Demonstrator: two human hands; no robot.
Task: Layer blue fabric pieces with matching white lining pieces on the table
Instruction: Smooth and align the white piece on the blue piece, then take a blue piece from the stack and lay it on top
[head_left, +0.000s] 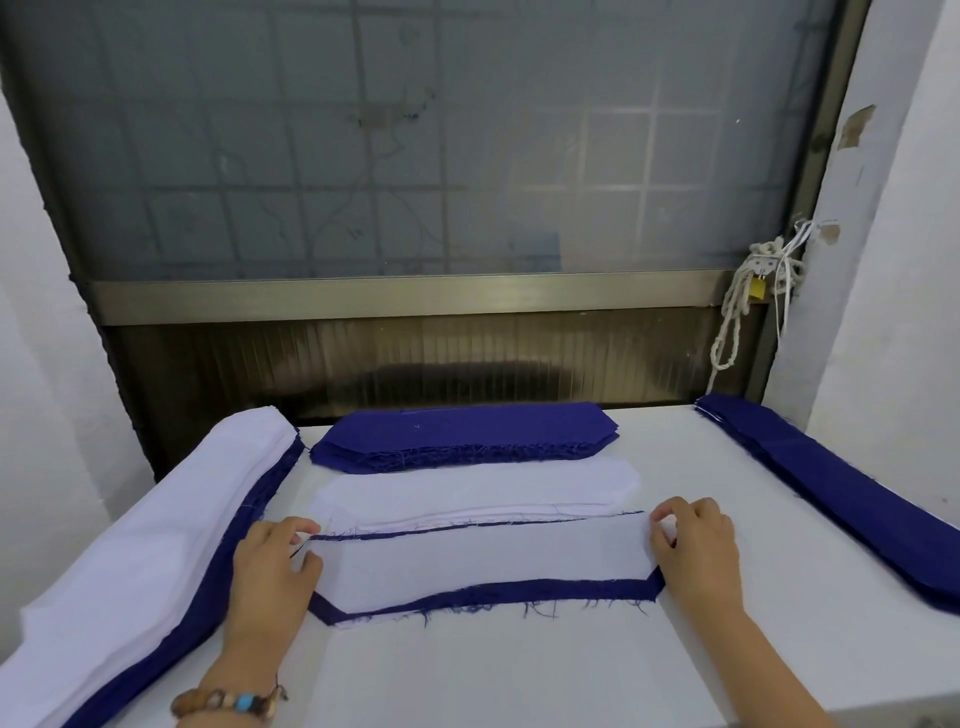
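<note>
Near the middle of the white table (467, 686), right in front of you, a white lining piece (483, 564) lies on a blue fabric piece (545, 591) of the same clipped-corner shape. The lining covers most of the blue, so only a frayed near band and a thin far strip show. Just beyond sit a stack of white linings (478, 493) and a stack of blue pieces (462, 434). The long white-over-blue pile (140, 545) on your left and the long blue pile (831, 493) on your right run out of frame. Your left hand (275, 564), with a beaded bracelet (228, 704) on its wrist, pinches the lining's left end. Your right hand (693, 545), fingers curled, pinches its right end. Whether either pinch also catches the blue layer is unclear.
</note>
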